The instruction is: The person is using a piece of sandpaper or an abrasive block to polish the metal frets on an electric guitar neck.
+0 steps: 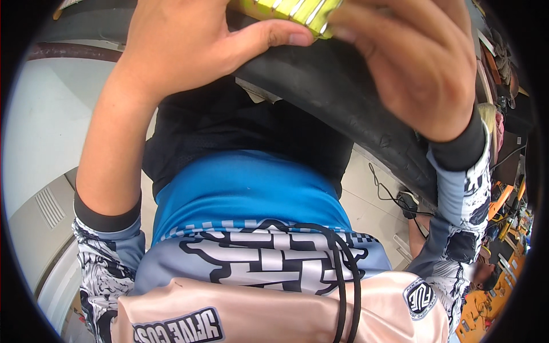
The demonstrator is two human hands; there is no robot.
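Note:
At the top edge of the view is a yellow-green block (303,12) crossed by several silvery-white strips; its upper part is cut off by the frame. My left hand (189,43) is closed round it, with the thumb laid along its near edge. The fingers of my right hand (420,63) are bent in against the block's right end. Motion blurs those fingertips, and whether they hold anything besides the block is hidden. Beneath both hands runs a black, rubbery-looking surface (331,86) with a curved near edge.
A pale panel (57,126) stands on the left. Black cables (386,191) lie on the light tiled floor (369,177) at the right. Farther right, another person's leg (420,231) shows beside an orange work surface (486,306) crowded with tools and small parts.

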